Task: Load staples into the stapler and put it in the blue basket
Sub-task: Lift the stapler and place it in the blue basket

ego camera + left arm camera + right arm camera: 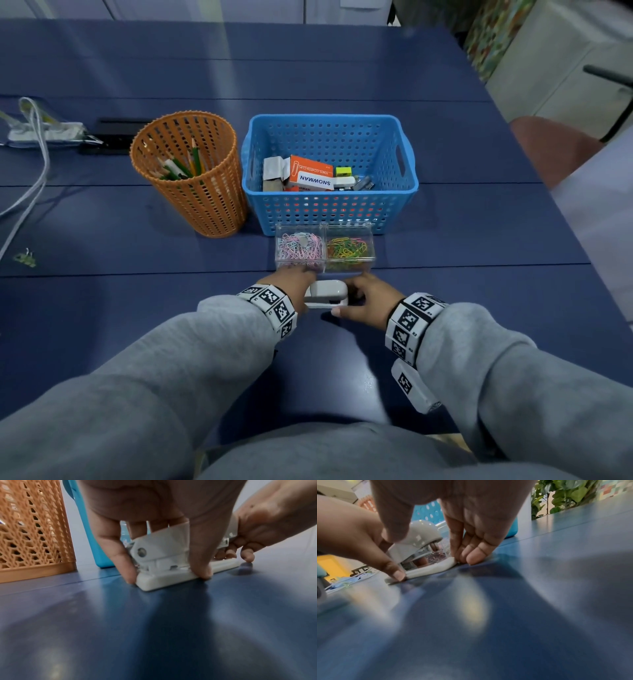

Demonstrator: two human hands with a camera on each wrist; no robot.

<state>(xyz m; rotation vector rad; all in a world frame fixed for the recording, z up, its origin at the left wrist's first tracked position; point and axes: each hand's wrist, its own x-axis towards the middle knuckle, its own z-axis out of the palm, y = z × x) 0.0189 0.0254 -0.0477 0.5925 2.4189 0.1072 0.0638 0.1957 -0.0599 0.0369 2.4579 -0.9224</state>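
Note:
A white stapler (pixel 325 294) sits on the blue table just in front of me, between both hands. My left hand (pixel 297 278) pinches its hinge end: thumb and finger press the base (pixel 159 581) on either side. My right hand (pixel 359 298) pinches the front end of the base (pixel 435 568) between thumb and fingertips. The stapler's top arm (pixel 421 534) stands above the base with a gap. The blue basket (pixel 329 207) stands behind, holding an orange clip box (pixel 310 173) and small grey boxes (pixel 274 169). No loose staples are visible.
Two clear boxes of paper clips (pixel 323 250) sit right behind the stapler, against the basket. An orange mesh pencil holder (pixel 188 171) stands left of the basket. A power strip with cable (pixel 44 132) and a green clip (pixel 25 257) lie far left.

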